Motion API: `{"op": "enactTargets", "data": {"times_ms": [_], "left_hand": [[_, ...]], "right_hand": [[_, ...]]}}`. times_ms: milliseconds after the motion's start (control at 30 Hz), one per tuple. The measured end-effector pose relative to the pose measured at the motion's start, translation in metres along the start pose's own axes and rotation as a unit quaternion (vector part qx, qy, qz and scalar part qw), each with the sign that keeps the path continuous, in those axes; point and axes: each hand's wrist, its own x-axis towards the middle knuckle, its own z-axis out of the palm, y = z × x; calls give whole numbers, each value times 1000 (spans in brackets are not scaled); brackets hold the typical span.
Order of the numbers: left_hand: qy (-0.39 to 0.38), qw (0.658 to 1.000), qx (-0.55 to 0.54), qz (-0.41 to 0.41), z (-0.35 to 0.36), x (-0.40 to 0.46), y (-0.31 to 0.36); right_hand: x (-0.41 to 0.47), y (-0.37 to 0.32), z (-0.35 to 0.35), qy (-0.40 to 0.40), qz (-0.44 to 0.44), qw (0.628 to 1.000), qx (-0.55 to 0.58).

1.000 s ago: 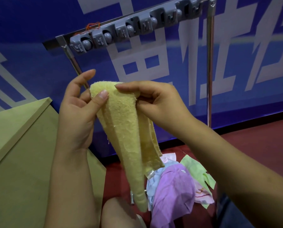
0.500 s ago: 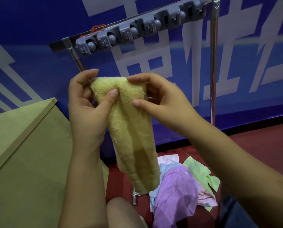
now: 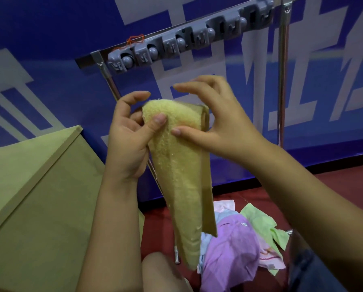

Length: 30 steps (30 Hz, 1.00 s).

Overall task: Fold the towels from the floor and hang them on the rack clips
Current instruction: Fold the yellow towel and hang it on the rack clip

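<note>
A folded yellow towel hangs long and narrow in front of me. My left hand pinches its top left corner, thumb on the front. My right hand touches the top right edge with its thumb, the other fingers spread above the fold. Above them runs the grey rack clip strip on a metal bar, with nothing hanging from its clips. On the red floor below lies a pile of towels: purple, light green, pink and pale blue.
A tan cardboard box stands at the left. The rack's metal posts rise at left and right before a blue wall with white lettering. My knee shows at the bottom.
Both hands and the yellow towel sit lower relative to the rack. My right hand's fingers have lifted off the towel's top and spread, with the thumb still on it.
</note>
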Motion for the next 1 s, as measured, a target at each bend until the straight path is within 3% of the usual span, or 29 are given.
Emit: {"op": "enactTargets", "data": {"times_ms": [100,300,467,600,733,1000], "left_hand": [[-26,999,-14,-21,-2,2,0],[-47,998,-16,-32,-12,3,1],[-52,992,-99,-60,-28,6,-4],[16,989,-124,-81,-34,6,-6],[94,990,-89,-54,-17,2,1],[102,989,-100,-24,-8,0,13]], "right_hand": [[7,-9,-3,-87,-25,996,-23],[17,-31,-2,-164,-9,980,-110],[28,-41,1,-230,11,973,-24],[33,-34,0,-237,42,970,23],[30,-31,1,-258,17,965,-40],[33,-39,-3,-273,-19,958,-88]]}}
